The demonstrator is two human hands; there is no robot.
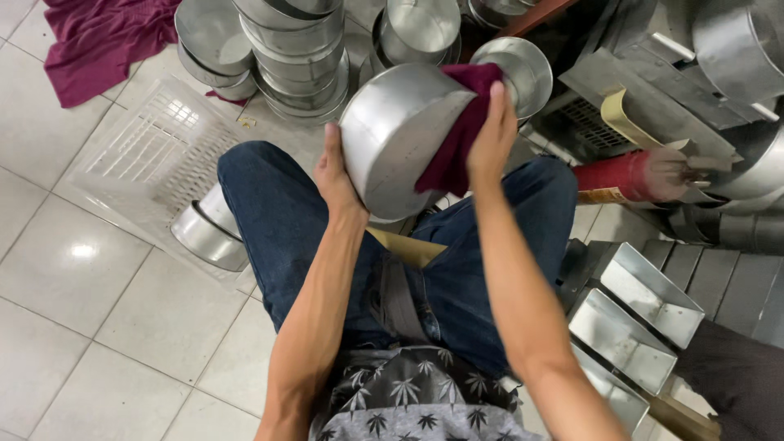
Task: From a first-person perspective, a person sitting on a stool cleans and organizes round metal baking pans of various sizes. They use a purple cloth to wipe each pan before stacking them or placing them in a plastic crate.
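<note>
A round aluminium pan (392,135) is held up over my knees, its bottom turned toward me. My left hand (335,175) grips its lower left rim. My right hand (492,135) presses a dark red cloth (457,131) against the pan's right side. The cloth drapes over the pan's upper edge and down its wall. I sit on the tiled floor in blue jeans.
Stacks of round metal pans (298,49) stand ahead. A white plastic grille (155,155) lies on the floor at left with round pans (204,237) beside my knee. Rectangular metal tins (633,314) sit at right. A second red cloth (98,41) lies top left.
</note>
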